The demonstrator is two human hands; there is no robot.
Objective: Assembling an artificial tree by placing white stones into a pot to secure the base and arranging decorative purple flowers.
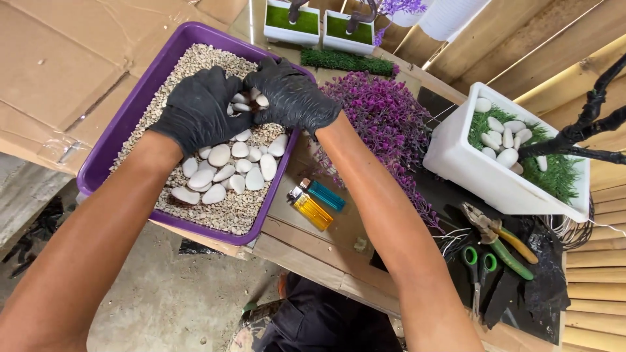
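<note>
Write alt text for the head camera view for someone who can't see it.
Two black-gloved hands, left hand and right hand, gather smooth white pebbles over a purple plastic tray of fine gravel. To the right lie two lighters, purple artificial foliage and a white rectangular planter holding fake grass and pebbles.

Above the purple tray [104, 153], open room on the left over bare gravel [189, 68]; centre taken by left hand [199, 111] and right hand [290, 94], cupped together over white stones [225, 166]. Right of the tray, a narrow gap of bare table holding two lighters [316, 202], hemmed in by the purple plant [385, 124]. Farther right, blocked by the white planter [469, 166] and its black branches [580, 133]. In front of it, crowded with pliers [502, 238] and scissors [479, 270]. Clear over the cardboard [59, 72], far left.
</note>
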